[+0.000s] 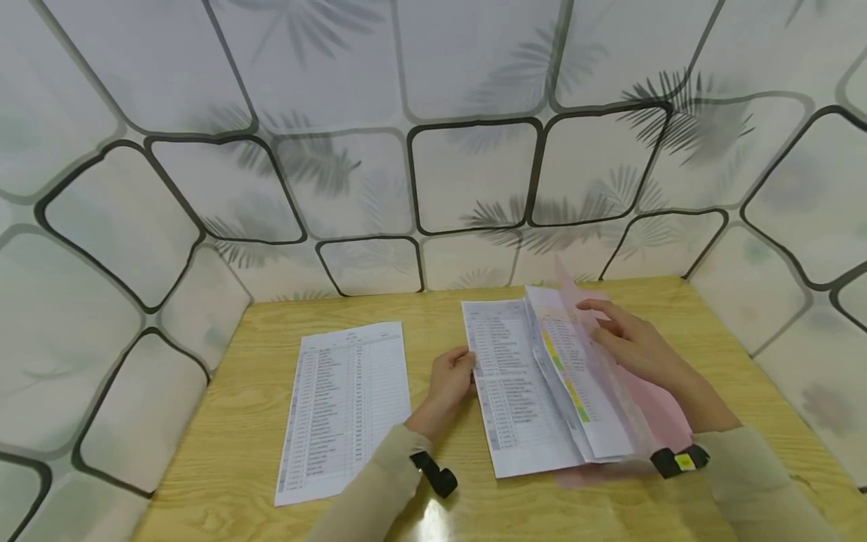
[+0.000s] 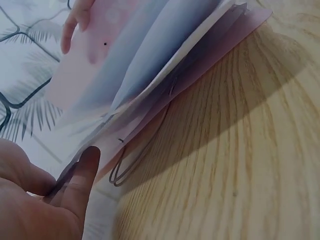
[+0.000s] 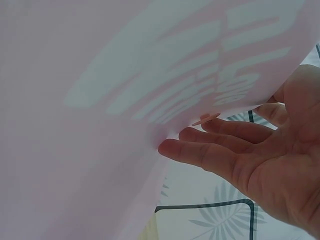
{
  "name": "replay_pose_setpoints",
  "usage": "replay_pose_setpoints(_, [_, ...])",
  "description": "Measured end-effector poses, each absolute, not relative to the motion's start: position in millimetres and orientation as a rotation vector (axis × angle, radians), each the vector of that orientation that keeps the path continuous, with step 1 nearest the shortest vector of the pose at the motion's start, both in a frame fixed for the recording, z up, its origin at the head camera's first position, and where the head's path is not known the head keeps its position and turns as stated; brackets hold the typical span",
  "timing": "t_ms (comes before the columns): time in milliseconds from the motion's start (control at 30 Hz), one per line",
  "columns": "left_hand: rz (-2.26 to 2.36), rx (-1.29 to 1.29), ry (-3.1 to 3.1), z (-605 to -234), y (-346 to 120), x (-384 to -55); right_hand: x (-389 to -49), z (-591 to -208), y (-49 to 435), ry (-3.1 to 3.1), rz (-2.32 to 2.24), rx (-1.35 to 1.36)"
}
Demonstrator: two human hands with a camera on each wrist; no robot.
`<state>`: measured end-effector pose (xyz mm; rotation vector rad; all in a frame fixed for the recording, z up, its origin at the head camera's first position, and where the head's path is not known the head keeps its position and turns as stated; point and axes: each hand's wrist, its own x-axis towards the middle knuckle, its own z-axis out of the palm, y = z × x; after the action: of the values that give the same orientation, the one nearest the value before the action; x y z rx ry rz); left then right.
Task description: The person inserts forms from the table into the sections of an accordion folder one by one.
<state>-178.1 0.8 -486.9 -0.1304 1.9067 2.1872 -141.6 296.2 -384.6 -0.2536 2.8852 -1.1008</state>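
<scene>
My left hand [image 1: 450, 380] pinches the left edge of a printed sheet [image 1: 511, 391] between thumb and fingers. Beside that sheet, more pages [image 1: 576, 369], one with a yellow and green strip, stand partly raised inside a translucent pink folder [image 1: 653, 403]. The right hand [image 1: 626, 342] touches the folder's lifted cover with fingers fairly straight. In the right wrist view, its fingertips rest against the pink cover [image 3: 90, 165] near a small orange disc [image 3: 206, 119]. A thin cord loop [image 2: 117, 175] hangs under the folder in the left wrist view.
Another printed sheet [image 1: 345, 414] lies flat on the wood-grain table [image 1: 223, 421], left of the left hand. Patterned walls [image 1: 474, 173] enclose the table at the back and both sides. Black straps [image 1: 433, 473] circle both wrists.
</scene>
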Motion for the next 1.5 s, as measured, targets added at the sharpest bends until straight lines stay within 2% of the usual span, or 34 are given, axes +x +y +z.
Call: replay_pose_setpoints(1500, [2.099,-0.085,1.895,-487.9,60.0,-185.9,-143.8,-381.1,287.5,2.895,-1.087,-0.292])
